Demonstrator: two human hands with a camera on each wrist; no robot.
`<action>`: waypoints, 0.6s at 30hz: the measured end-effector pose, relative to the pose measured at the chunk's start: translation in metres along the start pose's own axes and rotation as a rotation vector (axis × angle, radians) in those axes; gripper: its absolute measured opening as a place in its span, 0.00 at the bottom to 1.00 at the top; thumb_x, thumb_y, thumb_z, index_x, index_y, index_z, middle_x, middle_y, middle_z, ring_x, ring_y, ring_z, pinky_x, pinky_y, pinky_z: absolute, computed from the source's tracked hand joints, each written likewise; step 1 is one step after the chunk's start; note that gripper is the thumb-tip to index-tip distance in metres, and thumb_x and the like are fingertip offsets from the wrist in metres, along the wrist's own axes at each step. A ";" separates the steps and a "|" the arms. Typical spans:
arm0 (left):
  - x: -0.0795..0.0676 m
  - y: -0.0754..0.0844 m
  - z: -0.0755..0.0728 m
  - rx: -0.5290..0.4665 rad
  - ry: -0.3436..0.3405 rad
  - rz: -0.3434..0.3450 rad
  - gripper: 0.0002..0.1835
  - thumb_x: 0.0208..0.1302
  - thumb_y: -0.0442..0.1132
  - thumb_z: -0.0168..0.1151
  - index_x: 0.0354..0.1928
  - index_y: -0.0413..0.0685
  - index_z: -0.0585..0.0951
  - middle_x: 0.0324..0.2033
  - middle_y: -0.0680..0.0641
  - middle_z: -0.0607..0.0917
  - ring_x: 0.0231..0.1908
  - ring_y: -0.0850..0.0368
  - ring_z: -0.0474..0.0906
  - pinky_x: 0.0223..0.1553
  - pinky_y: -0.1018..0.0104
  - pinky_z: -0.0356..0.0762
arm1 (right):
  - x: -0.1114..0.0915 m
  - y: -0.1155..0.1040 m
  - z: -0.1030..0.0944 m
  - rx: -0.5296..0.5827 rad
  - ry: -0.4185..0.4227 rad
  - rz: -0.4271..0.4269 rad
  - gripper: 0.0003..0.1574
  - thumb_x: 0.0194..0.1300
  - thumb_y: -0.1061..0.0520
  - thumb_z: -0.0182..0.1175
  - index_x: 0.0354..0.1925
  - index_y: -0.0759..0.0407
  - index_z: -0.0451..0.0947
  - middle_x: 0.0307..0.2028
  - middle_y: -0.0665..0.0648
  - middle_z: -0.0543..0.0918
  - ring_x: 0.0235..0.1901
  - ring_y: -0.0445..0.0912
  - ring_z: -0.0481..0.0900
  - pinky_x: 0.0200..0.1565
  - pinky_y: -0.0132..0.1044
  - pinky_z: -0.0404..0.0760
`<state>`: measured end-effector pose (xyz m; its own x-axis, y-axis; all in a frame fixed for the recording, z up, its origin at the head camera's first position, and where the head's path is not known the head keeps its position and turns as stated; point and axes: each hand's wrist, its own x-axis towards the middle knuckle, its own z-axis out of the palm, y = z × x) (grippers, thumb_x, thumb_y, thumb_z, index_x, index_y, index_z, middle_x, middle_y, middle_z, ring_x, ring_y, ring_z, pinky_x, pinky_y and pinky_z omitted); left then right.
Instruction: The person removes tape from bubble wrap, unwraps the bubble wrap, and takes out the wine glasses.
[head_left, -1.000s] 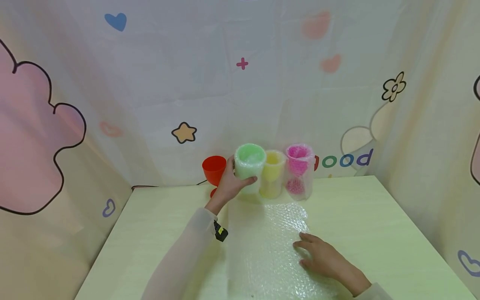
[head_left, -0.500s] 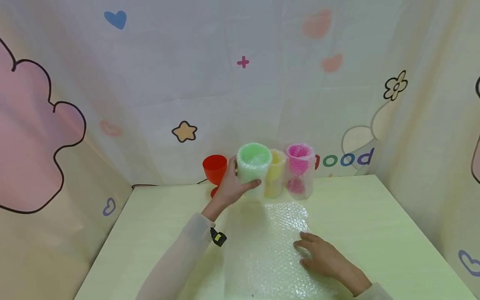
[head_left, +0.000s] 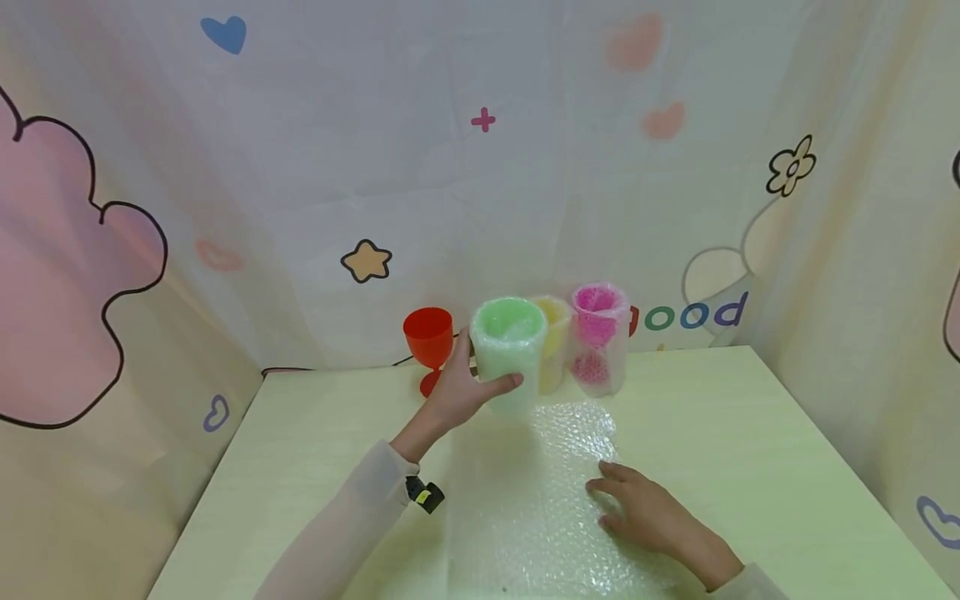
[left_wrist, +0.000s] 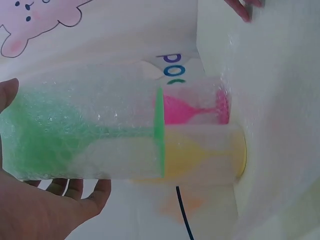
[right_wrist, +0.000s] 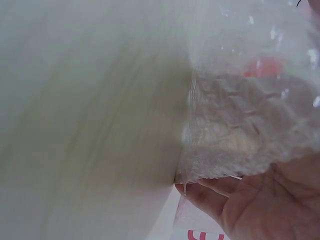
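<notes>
My left hand (head_left: 459,390) grips a green goblet (head_left: 512,354) rolled in bubble wrap, upright at the back of the table. Seen from the left wrist, the thumb and fingers of the left hand (left_wrist: 55,212) lie round the bowl end, and the green foot (left_wrist: 159,132) shows at the other end. A flat sheet of bubble wrap (head_left: 558,492) runs down the table below it. My right hand (head_left: 641,510) rests at the sheet's right edge with loosely spread fingers. The right wrist view has these fingers (right_wrist: 205,200) touching the bubble wrap (right_wrist: 240,117).
Behind the green goblet stand a wrapped yellow goblet (head_left: 553,362), partly hidden, and a wrapped pink goblet (head_left: 600,337). An unwrapped red goblet (head_left: 429,333) stands left of them, beside my left hand. A printed curtain (head_left: 420,183) encloses the table (head_left: 315,467) at the back and sides.
The left hand has brought the wrapped green goblet nearer to me and slightly right, so it covers more of the yellow one. The right hand has hardly moved.
</notes>
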<state>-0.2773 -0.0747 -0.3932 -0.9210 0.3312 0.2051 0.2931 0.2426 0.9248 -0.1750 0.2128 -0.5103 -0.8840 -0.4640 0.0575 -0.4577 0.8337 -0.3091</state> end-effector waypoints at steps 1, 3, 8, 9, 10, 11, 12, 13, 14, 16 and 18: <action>-0.001 0.000 0.000 -0.015 -0.006 0.000 0.47 0.47 0.55 0.71 0.64 0.76 0.51 0.59 0.61 0.66 0.61 0.52 0.64 0.51 0.48 0.78 | 0.000 0.000 0.000 0.007 -0.003 0.006 0.25 0.57 0.50 0.64 0.53 0.52 0.77 0.62 0.63 0.71 0.62 0.58 0.69 0.58 0.53 0.72; -0.003 -0.001 0.000 -0.042 -0.013 0.004 0.45 0.48 0.54 0.70 0.64 0.75 0.52 0.59 0.61 0.66 0.60 0.52 0.64 0.52 0.46 0.77 | 0.000 -0.001 -0.001 0.019 -0.010 0.015 0.25 0.57 0.50 0.64 0.53 0.53 0.76 0.62 0.63 0.71 0.62 0.59 0.69 0.58 0.54 0.72; -0.008 0.000 0.002 -0.081 -0.024 -0.004 0.43 0.50 0.54 0.69 0.64 0.74 0.53 0.59 0.61 0.66 0.60 0.53 0.65 0.53 0.47 0.76 | 0.002 -0.001 -0.001 0.028 -0.017 0.032 0.26 0.56 0.50 0.65 0.53 0.53 0.76 0.63 0.62 0.71 0.62 0.58 0.68 0.58 0.54 0.72; -0.009 0.000 0.003 -0.087 -0.029 -0.008 0.43 0.50 0.54 0.69 0.64 0.74 0.53 0.59 0.60 0.66 0.61 0.53 0.64 0.54 0.47 0.76 | 0.002 -0.001 -0.001 0.024 -0.016 0.031 0.26 0.55 0.50 0.65 0.53 0.53 0.76 0.62 0.62 0.71 0.62 0.58 0.68 0.58 0.53 0.72; -0.011 0.000 0.003 -0.093 -0.036 -0.016 0.43 0.50 0.55 0.68 0.64 0.74 0.53 0.59 0.61 0.66 0.61 0.53 0.64 0.54 0.48 0.76 | 0.002 -0.001 -0.001 0.023 -0.015 0.030 0.26 0.55 0.50 0.65 0.53 0.53 0.76 0.62 0.62 0.71 0.62 0.58 0.69 0.58 0.53 0.72; -0.011 0.000 0.003 -0.099 -0.041 -0.024 0.43 0.51 0.55 0.68 0.64 0.75 0.53 0.59 0.60 0.67 0.61 0.53 0.64 0.54 0.48 0.76 | 0.002 -0.001 -0.001 0.022 -0.013 0.027 0.26 0.55 0.50 0.65 0.53 0.53 0.77 0.62 0.62 0.71 0.62 0.58 0.69 0.58 0.53 0.72; -0.012 -0.001 0.003 -0.104 -0.045 -0.034 0.42 0.51 0.55 0.68 0.64 0.75 0.53 0.59 0.60 0.67 0.61 0.54 0.64 0.54 0.48 0.76 | 0.002 -0.001 -0.001 0.020 -0.012 0.025 0.26 0.55 0.50 0.65 0.53 0.53 0.76 0.62 0.62 0.71 0.62 0.58 0.69 0.58 0.53 0.73; -0.013 -0.002 0.004 -0.108 -0.048 -0.046 0.42 0.52 0.55 0.67 0.64 0.76 0.53 0.59 0.60 0.67 0.61 0.54 0.64 0.55 0.49 0.75 | 0.002 -0.001 -0.001 0.020 -0.013 0.024 0.26 0.55 0.50 0.65 0.53 0.53 0.77 0.62 0.63 0.71 0.62 0.58 0.69 0.58 0.53 0.73; -0.014 -0.002 0.004 -0.112 -0.053 -0.049 0.41 0.52 0.55 0.67 0.64 0.75 0.53 0.59 0.59 0.67 0.61 0.53 0.64 0.55 0.49 0.75 | 0.002 -0.001 -0.001 0.020 -0.012 0.022 0.26 0.55 0.50 0.65 0.53 0.53 0.77 0.62 0.63 0.71 0.62 0.58 0.69 0.58 0.53 0.73; -0.015 -0.004 0.004 -0.116 -0.058 -0.072 0.39 0.53 0.56 0.66 0.63 0.76 0.54 0.58 0.59 0.69 0.61 0.54 0.65 0.55 0.49 0.75 | 0.002 -0.001 -0.001 0.023 -0.014 0.023 0.26 0.55 0.50 0.65 0.53 0.54 0.76 0.62 0.63 0.71 0.62 0.58 0.69 0.58 0.54 0.73; -0.017 -0.006 0.004 -0.125 -0.071 -0.084 0.39 0.54 0.56 0.65 0.64 0.75 0.54 0.58 0.58 0.69 0.61 0.54 0.65 0.56 0.48 0.74 | 0.002 -0.001 -0.001 0.025 -0.017 0.029 0.26 0.55 0.50 0.65 0.53 0.53 0.76 0.62 0.63 0.71 0.62 0.59 0.69 0.58 0.54 0.72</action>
<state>-0.2624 -0.0778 -0.4032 -0.9193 0.3791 0.1058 0.1773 0.1587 0.9713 -0.1762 0.2118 -0.5087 -0.8949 -0.4451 0.0318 -0.4292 0.8391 -0.3341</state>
